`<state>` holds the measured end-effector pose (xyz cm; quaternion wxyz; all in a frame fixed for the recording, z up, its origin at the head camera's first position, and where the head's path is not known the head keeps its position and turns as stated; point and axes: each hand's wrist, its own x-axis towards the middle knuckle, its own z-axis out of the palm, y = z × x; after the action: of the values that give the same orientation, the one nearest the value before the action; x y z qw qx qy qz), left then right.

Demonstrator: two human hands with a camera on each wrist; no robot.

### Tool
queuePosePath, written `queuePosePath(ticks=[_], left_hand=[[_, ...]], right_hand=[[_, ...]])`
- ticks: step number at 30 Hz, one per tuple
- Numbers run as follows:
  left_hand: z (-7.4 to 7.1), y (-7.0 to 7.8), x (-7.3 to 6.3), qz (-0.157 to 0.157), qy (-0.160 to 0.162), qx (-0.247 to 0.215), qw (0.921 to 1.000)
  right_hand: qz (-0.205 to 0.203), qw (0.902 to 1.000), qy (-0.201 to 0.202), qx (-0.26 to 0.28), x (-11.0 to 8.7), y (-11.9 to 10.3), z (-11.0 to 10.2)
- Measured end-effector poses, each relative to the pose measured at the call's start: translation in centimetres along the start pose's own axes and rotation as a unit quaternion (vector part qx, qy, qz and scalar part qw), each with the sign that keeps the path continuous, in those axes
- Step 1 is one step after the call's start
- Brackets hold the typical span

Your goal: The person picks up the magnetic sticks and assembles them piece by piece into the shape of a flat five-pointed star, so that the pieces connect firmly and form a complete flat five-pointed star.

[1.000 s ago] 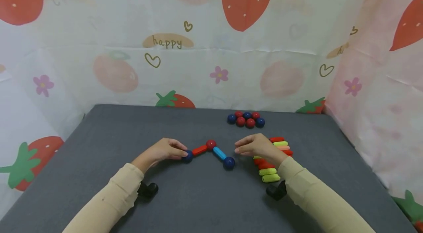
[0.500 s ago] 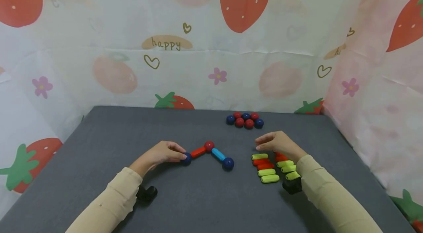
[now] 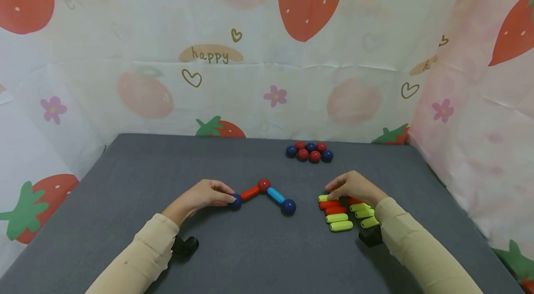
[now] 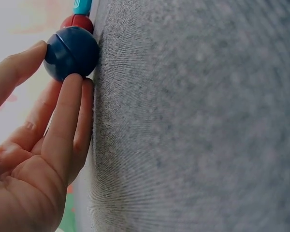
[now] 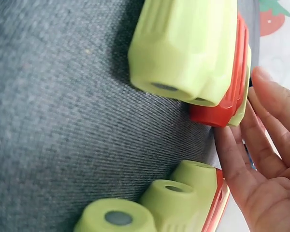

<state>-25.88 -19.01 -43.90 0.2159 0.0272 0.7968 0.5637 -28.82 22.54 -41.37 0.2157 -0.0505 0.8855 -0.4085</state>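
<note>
A person's left hand (image 3: pixel 205 193) grips a blue ball (image 3: pixel 236 202) between thumb and fingers at one end of a bent chain on a gray table (image 3: pixel 250 257), where a red stick (image 3: pixel 250 193), a red ball (image 3: pixel 264 185) and a light blue stick (image 3: pixel 275 195) lead to a second blue ball (image 3: pixel 288 206). The right hand (image 3: pixel 355 186) is at the far yellow stick (image 3: pixel 323 198) in a row of yellow and red sticks, though whether its fingers pinch it cannot be told. Loose balls (image 3: pixel 314 156) sit clustered near the table's far edge, before a strawberry-print cloth (image 3: pixel 233 94).
</note>
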Motion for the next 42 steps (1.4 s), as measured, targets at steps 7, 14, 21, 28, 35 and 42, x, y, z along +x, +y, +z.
queuePosePath(ticks=[7,14,21,28,35,42], left_hand=[[0.0,0.0,-0.1,-0.004,0.003,0.001,1.0000],[0.4,0.3,-0.4,-0.003,0.009,-0.010,0.9999],[0.4,0.3,-0.5,-0.005,0.013,-0.003,0.9999],[0.4,0.2,-0.6,-0.006,0.014,-0.004,0.9999],[0.6,0.1,-0.7,-0.006,0.017,-0.007,0.9998],[0.7,0.2,-0.8,-0.012,0.022,-0.003,0.9997]], right_hand=[[0.000,0.9997,0.006,-0.025,0.3,0.0,0.1],[-0.013,0.9983,0.004,-0.058,0.4,-0.1,0.2],[-0.043,0.9950,-0.010,-0.089,0.4,-0.2,0.2],[-0.054,0.9914,-0.008,-0.119,0.4,-0.7,0.6],[-0.051,0.9892,-0.010,-0.137,0.2,-1.1,0.8],[-0.053,0.9918,0.001,-0.116,0.1,-1.2,1.0]])
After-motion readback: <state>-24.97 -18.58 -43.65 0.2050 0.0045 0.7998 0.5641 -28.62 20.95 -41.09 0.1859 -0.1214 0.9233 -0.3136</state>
